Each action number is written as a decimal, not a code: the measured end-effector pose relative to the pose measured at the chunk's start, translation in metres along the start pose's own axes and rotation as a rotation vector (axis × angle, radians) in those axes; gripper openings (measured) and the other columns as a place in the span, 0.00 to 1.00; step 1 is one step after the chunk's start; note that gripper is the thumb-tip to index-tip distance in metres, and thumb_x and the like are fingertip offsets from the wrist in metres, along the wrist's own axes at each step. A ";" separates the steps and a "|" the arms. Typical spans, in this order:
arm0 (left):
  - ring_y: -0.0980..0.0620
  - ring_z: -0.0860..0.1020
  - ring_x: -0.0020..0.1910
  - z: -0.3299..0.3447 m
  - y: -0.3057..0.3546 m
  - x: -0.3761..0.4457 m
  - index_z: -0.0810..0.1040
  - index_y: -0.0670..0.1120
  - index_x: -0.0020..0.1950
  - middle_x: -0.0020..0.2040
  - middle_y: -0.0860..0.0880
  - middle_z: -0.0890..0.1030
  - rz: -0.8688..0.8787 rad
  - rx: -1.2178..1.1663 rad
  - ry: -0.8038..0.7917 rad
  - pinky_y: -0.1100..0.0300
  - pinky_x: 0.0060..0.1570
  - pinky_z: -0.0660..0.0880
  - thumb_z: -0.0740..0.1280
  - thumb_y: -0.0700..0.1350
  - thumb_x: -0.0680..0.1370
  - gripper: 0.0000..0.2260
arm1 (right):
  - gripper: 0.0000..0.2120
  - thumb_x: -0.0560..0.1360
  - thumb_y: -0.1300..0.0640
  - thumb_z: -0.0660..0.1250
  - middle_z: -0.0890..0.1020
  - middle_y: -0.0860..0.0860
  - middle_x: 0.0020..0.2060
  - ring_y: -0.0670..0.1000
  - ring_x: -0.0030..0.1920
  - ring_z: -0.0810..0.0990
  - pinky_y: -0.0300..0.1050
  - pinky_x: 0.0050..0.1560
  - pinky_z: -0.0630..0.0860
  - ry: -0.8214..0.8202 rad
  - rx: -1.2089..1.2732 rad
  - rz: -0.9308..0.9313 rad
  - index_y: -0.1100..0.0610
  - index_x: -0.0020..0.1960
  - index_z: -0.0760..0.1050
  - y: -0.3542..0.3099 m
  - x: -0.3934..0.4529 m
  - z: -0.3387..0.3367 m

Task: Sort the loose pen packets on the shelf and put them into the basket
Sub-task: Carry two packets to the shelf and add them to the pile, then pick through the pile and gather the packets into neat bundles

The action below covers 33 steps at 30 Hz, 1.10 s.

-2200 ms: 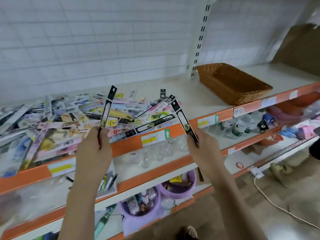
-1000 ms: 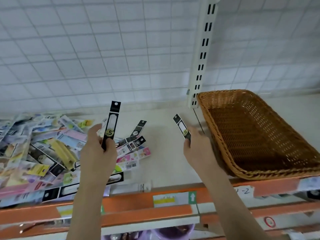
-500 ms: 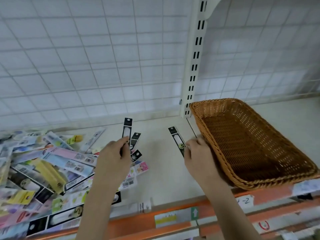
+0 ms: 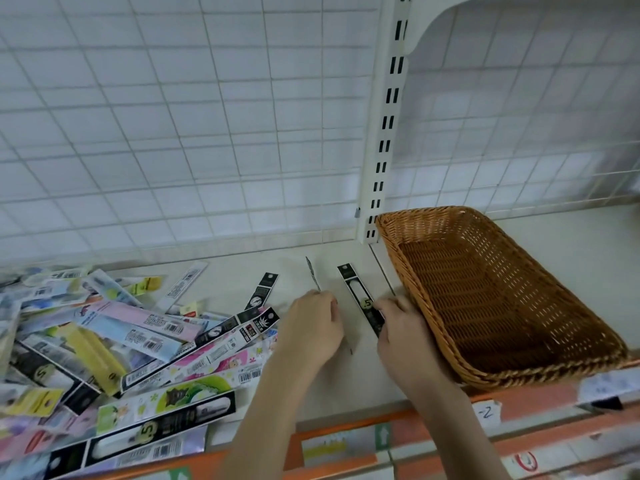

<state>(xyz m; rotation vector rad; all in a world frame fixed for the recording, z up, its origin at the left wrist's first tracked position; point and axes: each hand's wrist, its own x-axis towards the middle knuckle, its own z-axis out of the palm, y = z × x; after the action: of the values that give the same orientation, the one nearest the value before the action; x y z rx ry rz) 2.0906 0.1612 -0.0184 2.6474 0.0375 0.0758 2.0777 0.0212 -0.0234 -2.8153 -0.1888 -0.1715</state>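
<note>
My right hand (image 4: 403,332) grips a black pen packet (image 4: 360,297) marked "5", held flat just above the shelf, left of the brown wicker basket (image 4: 561,327). My left hand (image 4: 313,325) holds a second black packet (image 4: 312,273) edge-on, so only its thin side shows. The two packets lie close and roughly parallel. A big heap of loose pen packets (image 4: 114,344) in many colours covers the left part of the shelf. The basket holds nothing that I can see.
A white slotted upright (image 4: 386,133) and wire grid backing stand behind the shelf. The shelf front has an orange edge (image 4: 346,441) with price labels. Bare white shelf surface (image 4: 346,389) lies between the heap and the basket.
Both hands have lowered toward the shelf and come closer together. The left packet has turned edge-on. The view has tilted further up the shelf back.
</note>
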 end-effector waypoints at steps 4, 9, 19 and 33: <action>0.44 0.76 0.55 0.000 -0.003 0.001 0.77 0.46 0.59 0.56 0.44 0.77 0.013 0.013 -0.014 0.53 0.53 0.74 0.55 0.44 0.80 0.13 | 0.15 0.74 0.63 0.61 0.75 0.53 0.56 0.55 0.63 0.71 0.52 0.66 0.66 0.005 0.021 -0.022 0.55 0.58 0.75 0.003 -0.001 0.003; 0.42 0.76 0.56 0.000 0.011 -0.009 0.66 0.51 0.71 0.56 0.44 0.75 0.082 0.051 -0.037 0.56 0.48 0.70 0.58 0.45 0.80 0.18 | 0.11 0.73 0.65 0.64 0.78 0.56 0.53 0.57 0.59 0.75 0.56 0.62 0.70 0.050 0.091 -0.027 0.60 0.54 0.78 0.007 0.002 0.007; 0.50 0.77 0.46 -0.056 -0.045 -0.051 0.76 0.47 0.61 0.50 0.49 0.79 -0.116 0.041 0.191 0.58 0.48 0.73 0.60 0.47 0.79 0.12 | 0.08 0.75 0.64 0.63 0.79 0.57 0.48 0.58 0.49 0.79 0.50 0.51 0.76 0.070 0.201 -0.218 0.60 0.52 0.78 -0.015 0.006 0.009; 0.51 0.77 0.41 -0.106 -0.132 -0.154 0.79 0.46 0.52 0.46 0.49 0.80 -0.497 0.023 0.363 0.62 0.37 0.70 0.62 0.42 0.79 0.07 | 0.08 0.79 0.53 0.59 0.79 0.47 0.48 0.47 0.46 0.77 0.41 0.47 0.75 -0.221 0.276 -0.571 0.52 0.53 0.75 -0.101 -0.006 0.017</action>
<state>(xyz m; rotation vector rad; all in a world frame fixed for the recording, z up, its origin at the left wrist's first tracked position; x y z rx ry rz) 1.9291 0.3216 0.0053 2.5315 0.8101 0.3853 2.0587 0.1211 -0.0103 -2.4294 -0.9841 0.0413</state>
